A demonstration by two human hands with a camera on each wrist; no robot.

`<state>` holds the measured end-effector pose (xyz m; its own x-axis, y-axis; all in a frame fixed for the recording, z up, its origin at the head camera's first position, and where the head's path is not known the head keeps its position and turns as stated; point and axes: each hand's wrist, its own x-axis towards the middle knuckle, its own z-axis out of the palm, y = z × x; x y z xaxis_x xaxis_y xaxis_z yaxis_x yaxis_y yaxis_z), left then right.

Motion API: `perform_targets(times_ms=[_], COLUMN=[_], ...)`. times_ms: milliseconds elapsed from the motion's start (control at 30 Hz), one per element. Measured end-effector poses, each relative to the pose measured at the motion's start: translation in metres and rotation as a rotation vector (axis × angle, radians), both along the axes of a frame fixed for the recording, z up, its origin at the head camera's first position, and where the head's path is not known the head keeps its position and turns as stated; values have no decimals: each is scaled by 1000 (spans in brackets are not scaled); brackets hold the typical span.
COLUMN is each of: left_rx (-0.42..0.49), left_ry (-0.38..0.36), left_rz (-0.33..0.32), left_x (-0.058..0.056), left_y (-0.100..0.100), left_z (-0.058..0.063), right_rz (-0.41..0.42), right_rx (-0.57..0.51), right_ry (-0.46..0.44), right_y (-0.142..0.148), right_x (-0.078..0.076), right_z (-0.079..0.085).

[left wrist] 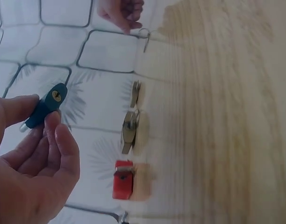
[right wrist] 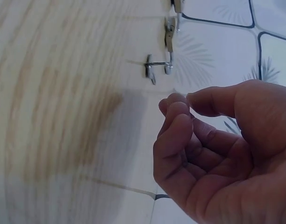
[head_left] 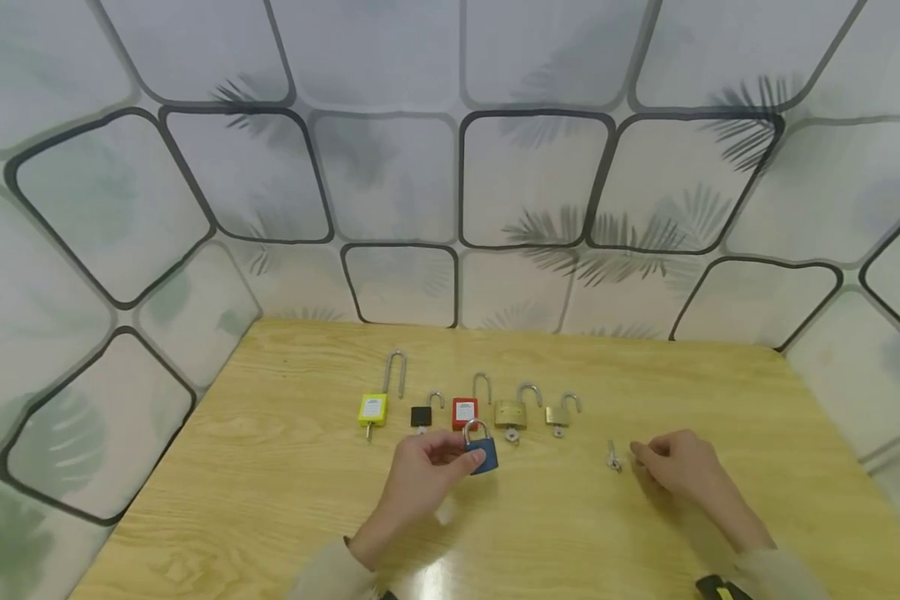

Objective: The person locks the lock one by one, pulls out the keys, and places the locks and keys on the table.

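Note:
In the head view a blue padlock point(head_left: 483, 456) is held between the thumb and fingers of my left hand point(head_left: 427, 471), above the wooden table. Its shackle points up, and the left wrist view shows the bare keyhole at the end of its body point(left wrist: 56, 95). My right hand point(head_left: 686, 467) hovers just right of a small set of keys point(head_left: 613, 457) lying on the table. Its fingers are loosely curled, the thumb close to the fingertips, and nothing shows between them in the right wrist view. A gap separates the hand from the keys point(right wrist: 151, 69).
Behind the left hand stands a row of padlocks with raised shackles: yellow point(head_left: 372, 409), black point(head_left: 421, 417), red point(head_left: 465, 411), large brass point(head_left: 510, 414) and small brass point(head_left: 557, 416). Several have keys in them. Patterned walls surround the wooden table point(head_left: 270, 467) at the back and sides.

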<state>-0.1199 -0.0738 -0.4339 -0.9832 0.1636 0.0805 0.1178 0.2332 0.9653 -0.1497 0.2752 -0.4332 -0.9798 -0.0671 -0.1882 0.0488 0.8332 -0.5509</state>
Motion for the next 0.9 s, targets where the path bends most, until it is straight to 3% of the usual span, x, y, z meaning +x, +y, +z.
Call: perform_targets(times_ms=[167, 400, 533, 633, 900], left_rx=[2, -4, -60, -130, -317], left_ry=[5, -36, -21, 26, 268], left_rz=[-50, -58, -49, -52, -142], left_x=[-3, -22, -35, -46, -74], left_y=[21, 46, 59, 69, 99], left_z=[1, 5, 2, -1, -4], right_rz=[0, 10, 14, 17, 35], right_rx=[-29, -47, -53, -56, -46], right_ry=[-18, -16, -18, -22, -8], right_y=[7, 11, 9, 9, 10], right_x=[5, 7, 9, 9, 11], right_z=[6, 13, 14, 15, 18])
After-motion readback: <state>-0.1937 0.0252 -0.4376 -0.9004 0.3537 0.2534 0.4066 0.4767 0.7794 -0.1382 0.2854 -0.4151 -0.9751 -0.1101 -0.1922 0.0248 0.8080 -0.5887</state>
